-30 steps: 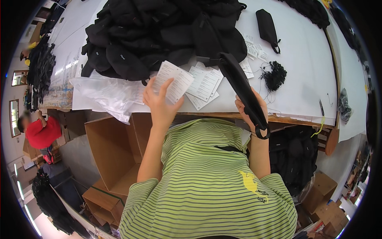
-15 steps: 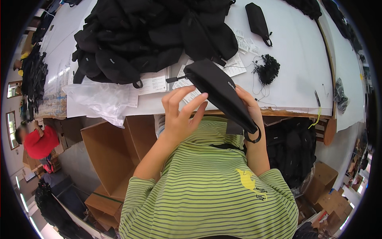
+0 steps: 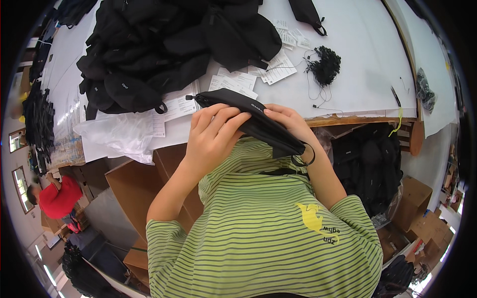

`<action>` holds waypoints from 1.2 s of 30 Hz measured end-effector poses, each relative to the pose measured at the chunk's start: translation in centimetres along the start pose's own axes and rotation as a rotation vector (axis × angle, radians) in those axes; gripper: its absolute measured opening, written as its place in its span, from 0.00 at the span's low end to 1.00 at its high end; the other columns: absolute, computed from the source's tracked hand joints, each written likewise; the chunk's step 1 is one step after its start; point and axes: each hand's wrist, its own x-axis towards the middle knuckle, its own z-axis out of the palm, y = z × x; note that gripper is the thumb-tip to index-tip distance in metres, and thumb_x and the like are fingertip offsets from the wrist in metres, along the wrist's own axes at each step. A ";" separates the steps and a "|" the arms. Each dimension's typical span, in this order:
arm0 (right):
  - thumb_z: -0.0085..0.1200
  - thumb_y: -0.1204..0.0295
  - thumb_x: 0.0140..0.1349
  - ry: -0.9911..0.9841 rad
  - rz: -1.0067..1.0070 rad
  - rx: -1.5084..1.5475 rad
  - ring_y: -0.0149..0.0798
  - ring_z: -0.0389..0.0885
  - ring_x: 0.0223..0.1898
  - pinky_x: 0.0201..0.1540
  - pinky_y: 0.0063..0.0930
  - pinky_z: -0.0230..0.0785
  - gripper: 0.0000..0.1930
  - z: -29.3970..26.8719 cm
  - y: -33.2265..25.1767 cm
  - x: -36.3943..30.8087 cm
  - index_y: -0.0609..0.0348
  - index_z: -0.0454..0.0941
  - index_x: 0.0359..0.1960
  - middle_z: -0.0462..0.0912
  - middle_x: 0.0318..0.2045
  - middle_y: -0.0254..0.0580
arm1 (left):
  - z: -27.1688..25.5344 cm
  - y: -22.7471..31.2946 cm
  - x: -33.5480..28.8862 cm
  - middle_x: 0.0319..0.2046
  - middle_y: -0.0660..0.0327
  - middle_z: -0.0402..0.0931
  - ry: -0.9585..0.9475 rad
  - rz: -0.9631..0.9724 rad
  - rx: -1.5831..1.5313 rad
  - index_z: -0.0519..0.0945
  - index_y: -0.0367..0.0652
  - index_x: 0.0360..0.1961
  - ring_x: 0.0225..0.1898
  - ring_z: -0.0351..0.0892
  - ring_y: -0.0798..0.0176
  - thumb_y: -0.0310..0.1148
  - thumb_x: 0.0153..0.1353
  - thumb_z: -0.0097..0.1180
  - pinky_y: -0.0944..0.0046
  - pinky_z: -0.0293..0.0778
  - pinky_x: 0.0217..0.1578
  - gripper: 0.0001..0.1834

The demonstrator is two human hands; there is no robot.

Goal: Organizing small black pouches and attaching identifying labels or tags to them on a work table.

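A slim black zippered pouch is held in front of my chest, slanting from upper left to lower right. A zipper pull shows at its left tip, and a wrist loop hangs by my right wrist. My left hand grips the left half, fingers bent over its upper edge. My right hand holds the right half, with the thumb side against the top edge and the rest partly hidden behind it. Just beyond lie printed paper sheets and a big heap of black pouches.
A tangle of black cords and a single pouch lie on the white table at right. Clear plastic drapes the front edge above a cardboard box. More black pouches sit below. A person in red is far left.
The pouch has tilted flatter, its zipper-pull end shifting left and lower. My left fingers have gone from spread near it to bent over its edge. The whole view has shifted a little.
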 end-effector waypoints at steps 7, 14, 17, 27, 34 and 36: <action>0.53 0.64 0.65 -0.052 -0.088 -0.093 0.23 0.78 0.38 0.44 0.16 0.69 0.18 0.0 -0.3 0.2 0.66 0.76 0.50 0.81 0.40 0.36 | 0.2 -0.4 -0.1 0.35 0.67 0.77 -0.016 0.102 0.000 0.81 0.44 0.35 0.40 0.75 0.66 0.25 0.40 0.62 0.65 0.65 0.44 0.16; 0.45 0.53 0.69 -0.314 0.012 0.057 0.34 0.78 0.46 0.51 0.25 0.68 0.28 -0.7 0.1 -1.2 0.67 0.68 0.59 0.80 0.44 0.42 | -0.7 -1.1 0.0 0.33 0.64 0.79 0.017 0.046 -0.163 0.80 0.41 0.32 0.31 0.78 0.61 0.22 0.38 0.62 0.63 0.72 0.33 0.14; 0.48 0.54 0.67 -0.451 -0.083 -0.147 0.35 0.77 0.47 0.52 0.26 0.67 0.31 -4.0 1.3 -2.8 0.64 0.64 0.63 0.80 0.46 0.44 | -0.9 -1.3 -0.8 0.35 0.61 0.80 -0.033 -0.153 -0.202 0.78 0.40 0.32 0.30 0.79 0.57 0.22 0.42 0.63 0.63 0.73 0.31 0.13; 0.57 0.70 0.61 0.014 -0.170 -0.129 0.21 0.77 0.33 0.36 0.17 0.69 0.18 -5.3 -2.6 -6.1 0.64 0.75 0.51 0.84 0.29 0.35 | -2.6 -2.7 -3.9 0.28 0.52 0.80 -0.774 -0.734 -0.632 0.72 0.36 0.38 0.31 0.77 0.48 0.31 0.58 0.57 0.60 0.70 0.35 0.11; 0.40 0.55 0.71 -0.375 -0.450 0.661 0.44 0.76 0.52 0.56 0.37 0.66 0.22 -5.2 -2.1 -3.9 0.59 0.71 0.55 0.73 0.57 0.52 | -2.6 -3.0 -4.4 0.28 0.53 0.79 -0.864 -0.662 -0.817 0.74 0.36 0.40 0.25 0.72 0.58 0.32 0.59 0.56 0.64 0.68 0.32 0.12; 0.42 0.53 0.70 -0.247 -0.594 0.595 0.41 0.77 0.48 0.54 0.34 0.67 0.22 -8.0 0.0 -0.8 0.59 0.73 0.51 0.76 0.53 0.49 | -2.8 -2.7 -3.8 0.28 0.53 0.79 -0.856 -0.649 -0.819 0.75 0.36 0.41 0.25 0.72 0.58 0.32 0.60 0.55 0.64 0.68 0.31 0.12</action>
